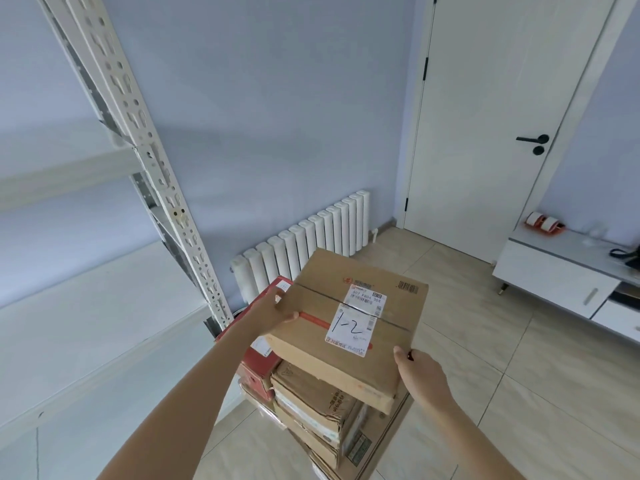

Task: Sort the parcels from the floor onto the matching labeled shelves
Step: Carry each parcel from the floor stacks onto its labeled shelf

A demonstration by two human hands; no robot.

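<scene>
I hold a brown cardboard parcel [349,306] in front of me, above the pile on the floor. Its white label reads "1-2" in handwriting. My left hand [273,311] grips the parcel's left edge, thumb on top. My right hand [420,375] grips its near right corner, fingers underneath. Below it lie several more parcels [311,407] stacked on the floor, brown ones and a red box [258,355]. The white metal shelf unit [79,337] stands at my left, with its perforated upright post [162,188] close to the parcel.
A white radiator [304,247] lines the back wall behind the pile. A closed white door [502,116] is at the back right. A low white cabinet [561,271] at right carries a tape dispenser [545,221]. Tiled floor [502,358] lies open to the right.
</scene>
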